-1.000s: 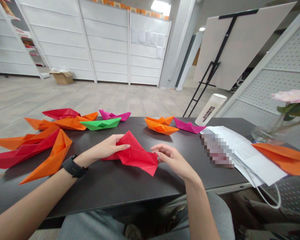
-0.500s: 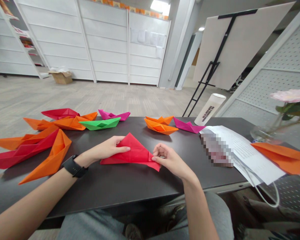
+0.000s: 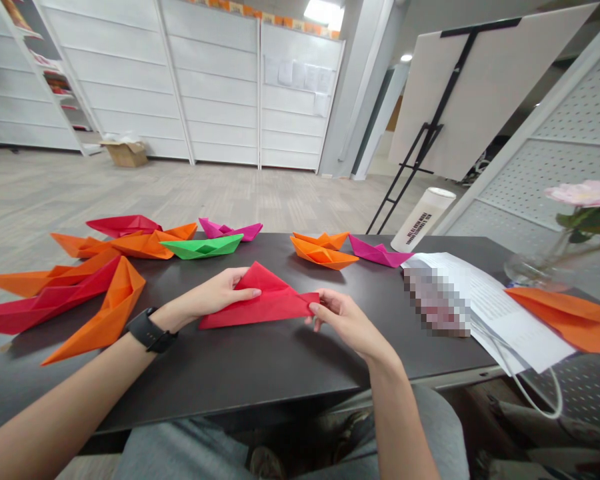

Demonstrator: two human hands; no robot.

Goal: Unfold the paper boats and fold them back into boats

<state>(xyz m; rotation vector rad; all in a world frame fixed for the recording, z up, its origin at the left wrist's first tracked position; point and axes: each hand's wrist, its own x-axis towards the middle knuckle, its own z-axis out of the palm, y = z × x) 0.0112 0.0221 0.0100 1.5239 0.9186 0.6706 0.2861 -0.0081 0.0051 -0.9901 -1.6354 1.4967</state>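
A red sheet of origami paper (image 3: 260,305), folded into a flat triangle, lies on the dark table under both hands. My left hand (image 3: 215,294) grips its left part, with the thumb on top and the fingers over the fold. My right hand (image 3: 343,321) pinches the sheet's right tip between thumb and fingers. Several finished origami boats in orange, red, magenta and green sit beyond and left of my hands. The nearest, a large orange boat (image 3: 107,312), lies left of my left wrist, which wears a black watch (image 3: 150,330).
The dark table (image 3: 240,367) holds white papers (image 3: 510,313) with a pixelated patch to the right, a large orange paper boat (image 3: 565,320) on them, and a glass vase with a pink flower (image 3: 555,263). A white tube (image 3: 423,219) stands at the far edge, with an easel behind.
The red paper has closed from a loose, open shape into a flatter triangle. My right hand has shifted to its right tip, and my left hand holds it down.
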